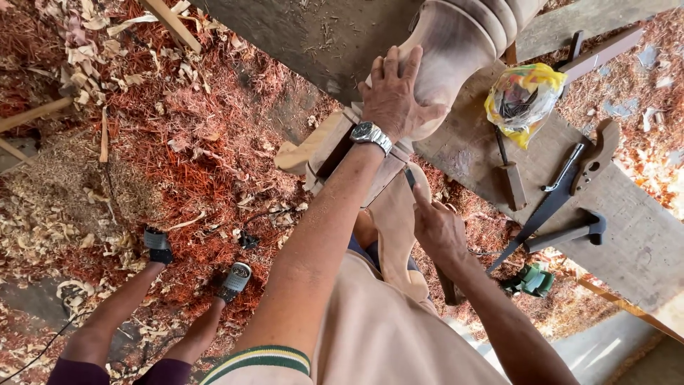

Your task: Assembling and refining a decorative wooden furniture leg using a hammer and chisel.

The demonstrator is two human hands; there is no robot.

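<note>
A pale turned wooden leg with rounded rings lies over the edge of a plank bench; its carved lower part curves down toward me. My left hand, a metal watch on its wrist, presses flat on the leg's bulging part. My right hand grips a thin chisel-like tool, forefinger stretched along it. The blade touches the wood just under the square block. A dark handle end sticks out below the wrist.
On the bench lie a yellow plastic bag, a chisel, a handsaw and a hammer. A green power tool sits on the floor. Red-brown shavings cover the ground. Another person's sandalled feet stand at lower left.
</note>
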